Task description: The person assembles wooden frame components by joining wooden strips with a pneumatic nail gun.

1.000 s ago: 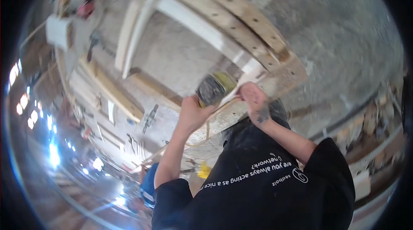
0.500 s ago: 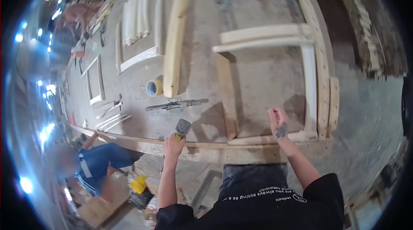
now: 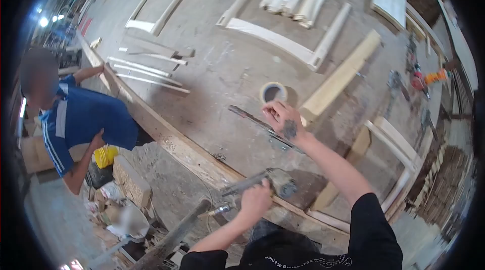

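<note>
Far left: co-worker (image 3: 93, 118) beside the table (image 3: 225, 141). Near centre, the left hand (image 3: 255, 200) gripped a power tool (image 3: 279, 180) at the near edge; I judged a loose hold could drop it. Right hand (image 3: 285, 121), half-curled, seemingly empty, hung over a metal bar (image 3: 251, 122); careless lowering could jar it.

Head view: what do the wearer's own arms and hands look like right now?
The left hand and right hand wear no gloves. A dark tattoo marks the right one near the wrist. Black sleeves leave both forearms bare.
</note>
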A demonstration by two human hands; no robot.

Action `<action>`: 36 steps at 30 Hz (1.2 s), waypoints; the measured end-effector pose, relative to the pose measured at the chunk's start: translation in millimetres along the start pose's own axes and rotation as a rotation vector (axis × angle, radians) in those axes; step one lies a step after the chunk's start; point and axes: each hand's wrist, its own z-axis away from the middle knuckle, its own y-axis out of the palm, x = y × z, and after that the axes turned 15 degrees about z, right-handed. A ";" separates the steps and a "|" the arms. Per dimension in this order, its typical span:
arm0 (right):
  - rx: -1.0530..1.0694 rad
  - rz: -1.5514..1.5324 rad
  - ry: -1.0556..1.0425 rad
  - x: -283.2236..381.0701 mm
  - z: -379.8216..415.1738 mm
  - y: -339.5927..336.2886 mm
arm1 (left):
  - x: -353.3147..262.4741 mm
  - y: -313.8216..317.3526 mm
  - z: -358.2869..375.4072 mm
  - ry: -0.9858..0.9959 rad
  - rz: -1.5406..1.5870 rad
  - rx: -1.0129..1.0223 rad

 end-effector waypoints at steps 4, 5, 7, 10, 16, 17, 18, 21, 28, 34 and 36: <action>0.099 0.172 -0.221 16.8 -99.9 122.9 | 8.9 6.1 -2.9 0.046 -0.035 -0.067; 0.129 0.218 -0.270 22.0 -120.3 160.2 | 10.0 6.0 -4.9 0.043 -0.048 -0.070; 0.110 0.314 -0.333 41.1 -148.4 230.8 | 7.6 1.2 -6.2 0.030 -0.076 -0.074; 0.027 0.427 -0.329 68.0 -176.4 305.1 | 7.2 -7.4 -8.2 0.051 -0.150 -0.041; 0.147 0.255 -0.119 62.9 -183.4 268.8 | 10.4 -9.3 -12.2 0.070 -0.053 -0.054; 0.220 0.185 -0.037 57.6 -177.8 230.0 | 10.8 -12.1 -14.3 0.072 -0.029 -0.066; 0.291 0.116 0.056 53.5 -166.3 183.4 | 10.1 -15.4 -16.4 0.041 0.007 -0.058; 0.287 -0.179 0.186 15.6 -114.9 43.9 | 12.9 -19.1 -20.8 0.045 0.074 -0.058; -0.334 -0.397 0.818 -127.5 55.1 -266.8 | 12.7 -33.2 -28.6 0.006 0.178 0.066; -0.683 -0.500 1.005 -231.3 140.1 -367.1 | 1.0 -46.0 -25.4 0.030 0.113 0.035; -0.760 0.166 0.883 -262.6 152.3 -349.3 | 1.3 -44.5 -25.8 0.005 0.074 0.043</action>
